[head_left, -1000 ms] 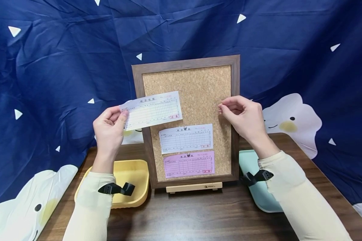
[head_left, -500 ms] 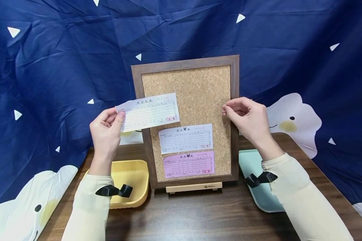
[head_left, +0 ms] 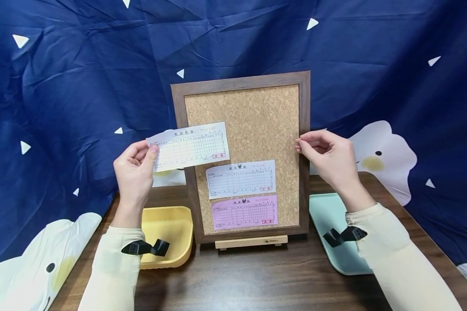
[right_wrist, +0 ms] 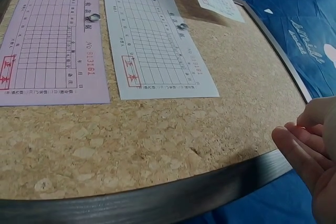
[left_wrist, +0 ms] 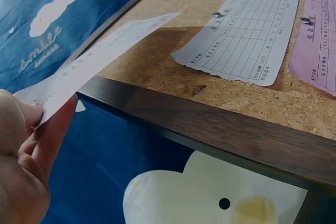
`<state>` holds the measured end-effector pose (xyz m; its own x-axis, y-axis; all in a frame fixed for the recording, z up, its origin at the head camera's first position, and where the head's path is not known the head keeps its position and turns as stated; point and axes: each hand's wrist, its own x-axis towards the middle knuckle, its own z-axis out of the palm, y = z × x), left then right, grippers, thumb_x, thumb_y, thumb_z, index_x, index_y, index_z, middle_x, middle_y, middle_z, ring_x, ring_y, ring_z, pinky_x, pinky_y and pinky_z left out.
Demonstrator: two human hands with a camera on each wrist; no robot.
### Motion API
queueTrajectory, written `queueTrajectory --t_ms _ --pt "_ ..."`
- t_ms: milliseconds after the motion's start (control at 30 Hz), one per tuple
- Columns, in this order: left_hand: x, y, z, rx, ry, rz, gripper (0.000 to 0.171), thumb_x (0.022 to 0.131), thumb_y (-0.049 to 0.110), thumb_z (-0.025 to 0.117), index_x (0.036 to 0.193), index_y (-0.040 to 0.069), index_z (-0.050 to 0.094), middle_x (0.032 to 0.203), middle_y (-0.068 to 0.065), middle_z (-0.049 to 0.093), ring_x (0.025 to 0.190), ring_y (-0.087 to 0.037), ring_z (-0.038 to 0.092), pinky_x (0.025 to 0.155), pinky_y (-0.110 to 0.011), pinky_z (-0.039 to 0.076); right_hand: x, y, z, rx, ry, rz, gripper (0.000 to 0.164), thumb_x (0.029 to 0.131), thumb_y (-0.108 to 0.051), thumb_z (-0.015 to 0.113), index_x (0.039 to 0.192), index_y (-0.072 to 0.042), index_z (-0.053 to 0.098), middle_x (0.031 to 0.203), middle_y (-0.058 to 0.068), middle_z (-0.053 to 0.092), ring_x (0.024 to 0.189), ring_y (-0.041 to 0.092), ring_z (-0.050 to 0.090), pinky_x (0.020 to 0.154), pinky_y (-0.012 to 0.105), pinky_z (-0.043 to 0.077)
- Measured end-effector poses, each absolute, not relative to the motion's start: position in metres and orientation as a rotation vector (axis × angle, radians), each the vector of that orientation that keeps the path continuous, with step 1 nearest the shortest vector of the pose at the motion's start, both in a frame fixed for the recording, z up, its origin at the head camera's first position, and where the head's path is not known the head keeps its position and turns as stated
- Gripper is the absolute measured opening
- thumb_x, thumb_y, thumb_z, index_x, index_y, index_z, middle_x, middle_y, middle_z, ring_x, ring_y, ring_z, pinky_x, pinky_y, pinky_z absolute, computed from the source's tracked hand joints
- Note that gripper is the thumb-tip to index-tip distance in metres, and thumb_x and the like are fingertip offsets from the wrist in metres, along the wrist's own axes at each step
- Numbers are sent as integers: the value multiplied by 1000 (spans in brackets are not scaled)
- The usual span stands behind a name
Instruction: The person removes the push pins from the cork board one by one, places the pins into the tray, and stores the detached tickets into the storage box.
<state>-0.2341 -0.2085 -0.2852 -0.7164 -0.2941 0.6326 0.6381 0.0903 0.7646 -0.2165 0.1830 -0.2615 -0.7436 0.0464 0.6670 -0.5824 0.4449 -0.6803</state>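
My left hand [head_left: 134, 172] pinches the left end of a white receipt slip [head_left: 190, 147] between thumb and fingers. The slip hangs over the left frame edge of the corkboard [head_left: 253, 112], tilted away from its surface in the left wrist view. On the board, a silver pushpin [head_left: 239, 165] fixes another white receipt slip [head_left: 241, 181]. Below it is a purple receipt slip [head_left: 245, 216] under its own pushpin [head_left: 244, 200]. My right hand [head_left: 331, 160] is at the board's right frame, thumb and fingertips drawn together. I cannot tell whether something small is between them.
The board leans on a wooden stand [head_left: 251, 242] on the brown table [head_left: 257, 276]. A yellow basin [head_left: 187, 220] stands at left, partly behind my forearm. A turquoise tray [head_left: 327, 207] lies at right, partly under my right forearm. A blue printed cloth [head_left: 101, 65] hangs behind.
My right hand has moved rightward, from over the cork to the right frame. My left hand has drawn the white receipt slip slightly left and down.
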Motion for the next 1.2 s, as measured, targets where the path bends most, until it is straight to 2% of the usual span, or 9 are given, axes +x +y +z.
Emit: queueTrajectory --t_ms 400,767,1200 --pt "-235 -210 -287 -352 -1670 -1711 23 85 9 71 102 -6 67 89 -6 72 74 -13 69 66 -20 55 -223 192 -266 426 -2104 1189 10 84 -9 72 92 -2 71 82 15 72 68 -1 65 61 10 49" --pt "-234 -211 -289 -329 -1622 -1748 23 84 9 71 101 -7 66 85 -5 72 73 -13 69 65 -20 55 -237 202 -287 429 -2095 1212 10 84 -16 74 92 -11 73 82 8 73 69 0 66 62 12 50" --pt "-233 -212 -289 -342 -1615 -1732 24 85 8 71 102 -8 66 86 -5 72 74 -13 69 66 -20 55 -232 207 -283 446 -2064 1227 10 84 -12 73 93 -8 72 82 12 72 69 2 67 63 12 51"
